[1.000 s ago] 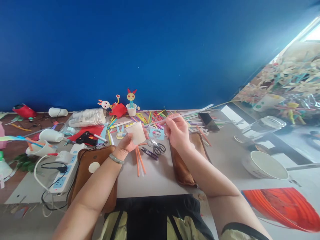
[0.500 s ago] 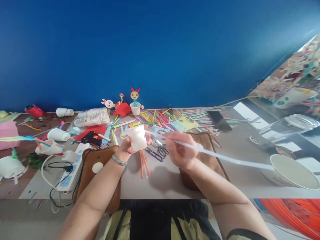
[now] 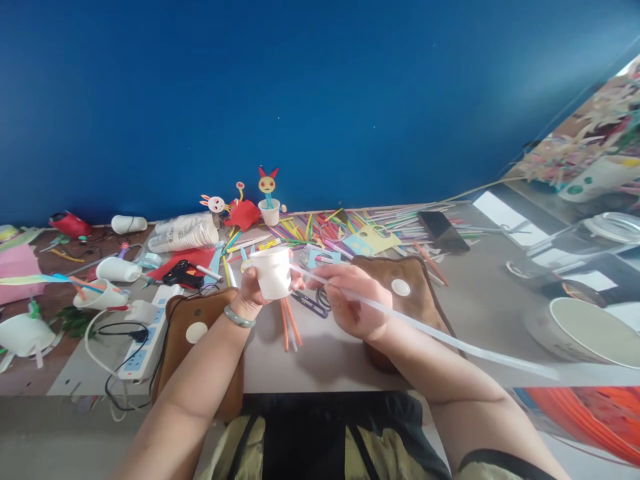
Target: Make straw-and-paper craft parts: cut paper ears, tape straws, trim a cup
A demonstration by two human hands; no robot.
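Observation:
My left hand, a bangle on its wrist, is closed round a white paper cup, held a little tilted above the table. Between the fingertips of my right hand is a long, translucent white stick. Its far tip reaches the cup's right side; whether it touches is unclear. The other end runs out to the lower right, blurred. Below the cup lie orange straws, and behind the hands are dark-handled scissors, partly hidden by my right hand.
Brown leather-like pads flank the work spot. To the left are a power strip, a black glue gun and stacked cups. Colourful straws, a cup figure and a phone lie at the back. A large tub stands right.
The cup has turned slightly more upright in my left hand. My right hand and the stick have shifted slightly, the stick's outer end now lower. The camera view has shifted a little.

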